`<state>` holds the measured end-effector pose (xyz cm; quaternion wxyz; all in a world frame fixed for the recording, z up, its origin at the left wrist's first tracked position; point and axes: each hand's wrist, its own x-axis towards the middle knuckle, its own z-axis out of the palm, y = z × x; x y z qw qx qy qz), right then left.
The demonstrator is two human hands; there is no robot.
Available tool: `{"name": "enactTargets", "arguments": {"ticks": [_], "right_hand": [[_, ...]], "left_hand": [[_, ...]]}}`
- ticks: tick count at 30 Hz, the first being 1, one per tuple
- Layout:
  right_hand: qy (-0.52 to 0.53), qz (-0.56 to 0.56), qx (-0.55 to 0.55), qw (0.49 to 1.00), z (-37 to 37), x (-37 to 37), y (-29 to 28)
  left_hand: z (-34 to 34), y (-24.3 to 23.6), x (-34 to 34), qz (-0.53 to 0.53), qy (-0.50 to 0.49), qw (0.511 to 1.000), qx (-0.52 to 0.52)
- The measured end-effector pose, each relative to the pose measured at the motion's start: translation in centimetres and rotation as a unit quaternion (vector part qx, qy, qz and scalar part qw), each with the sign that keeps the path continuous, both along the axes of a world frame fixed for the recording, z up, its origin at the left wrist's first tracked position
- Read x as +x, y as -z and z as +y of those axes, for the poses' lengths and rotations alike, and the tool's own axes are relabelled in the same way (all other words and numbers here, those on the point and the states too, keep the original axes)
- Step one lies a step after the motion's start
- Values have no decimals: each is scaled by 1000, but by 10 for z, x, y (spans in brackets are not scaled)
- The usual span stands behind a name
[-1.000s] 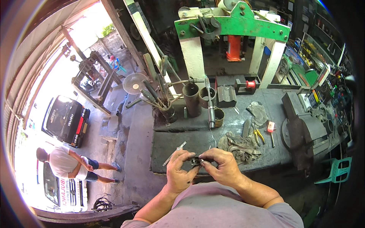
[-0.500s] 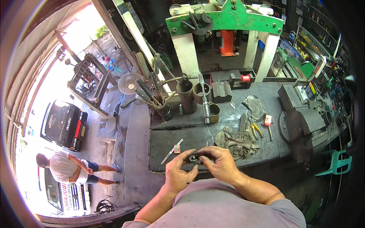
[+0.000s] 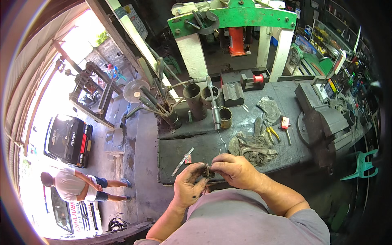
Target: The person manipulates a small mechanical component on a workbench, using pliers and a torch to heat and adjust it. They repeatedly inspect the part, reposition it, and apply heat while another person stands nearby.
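Note:
My left hand [image 3: 188, 187] and my right hand [image 3: 233, 170] meet in front of my chest at the near edge of a dark metal workbench [image 3: 204, 141]. Together they pinch a small dark metal part [image 3: 207, 171]; its shape is mostly hidden by my fingers. A thin wire [image 3: 222, 143] runs up from the hands across the bench. A grey rag [image 3: 253, 147] lies just beyond my right hand. A flat metal strip [image 3: 182, 161] lies just beyond my left hand.
On the bench stand steel tubes [image 3: 194, 100], a can of rods [image 3: 169, 116], yellow-handled pliers [image 3: 271, 132] and a large vise [image 3: 322, 120]. A green and white press frame [image 3: 232, 24] rises behind. A person [image 3: 77, 185] stands outside on the left near a dark truck [image 3: 67, 139].
My hands stay together on the small part, fingers shifting slightly. The view has tilted so the bench sits a little lower and nearer. The person outside stays in place.

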<state>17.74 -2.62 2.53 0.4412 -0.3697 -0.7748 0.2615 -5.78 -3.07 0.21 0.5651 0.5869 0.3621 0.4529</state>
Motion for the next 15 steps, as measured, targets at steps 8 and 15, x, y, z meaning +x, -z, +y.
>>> {"name": "enactTargets", "arguments": {"ticks": [8,15], "right_hand": [[63,77,-51,994,-10,-8,-8],[63,102,-128,985,-5,-4,-7]], "left_hand": [[1,0,8,-122,24,990,-67],[4,-1,11,-102,27,993,-59]]}}
